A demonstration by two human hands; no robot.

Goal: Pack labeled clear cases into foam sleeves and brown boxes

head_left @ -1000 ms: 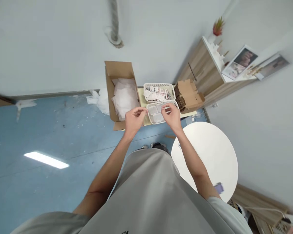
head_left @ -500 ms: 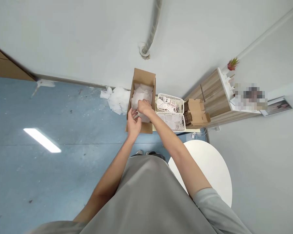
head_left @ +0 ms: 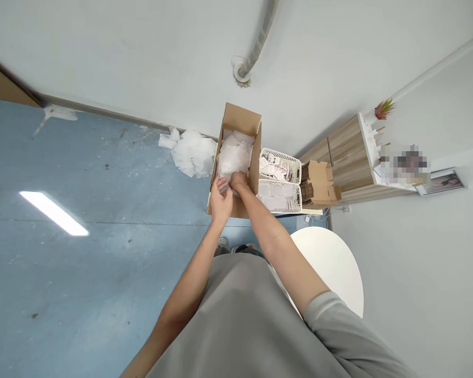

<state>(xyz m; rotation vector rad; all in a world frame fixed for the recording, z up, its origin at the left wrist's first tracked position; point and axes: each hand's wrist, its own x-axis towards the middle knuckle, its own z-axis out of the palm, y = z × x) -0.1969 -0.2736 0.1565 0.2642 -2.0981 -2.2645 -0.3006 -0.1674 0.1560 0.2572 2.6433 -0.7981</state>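
Observation:
A tall open cardboard box (head_left: 242,116) stands in front of me with thin white translucent sheets (head_left: 234,153), like packing paper or bags, heaped inside. My left hand (head_left: 221,203) is at the box's near left edge, its fingers spread and reaching over the side. Just right of it, my right hand (head_left: 239,181) is inside the box, with curled fingers against the near part of the sheets. Whatever may lie between those right fingers is hidden from view.
White baskets hold printed packets (head_left: 274,167) and clear-wrapped packs (head_left: 276,195). Beyond them is an open brown carton (head_left: 319,184). Loose white sheets (head_left: 193,152) lie left of the box. A round white table (head_left: 331,268) and wooden cabinet (head_left: 349,152) stand on the right.
My right hand has drawn back toward the near end of the box, uncovering more of the white sheets. My left hand stays at the near left edge. The camera view has shifted slightly.

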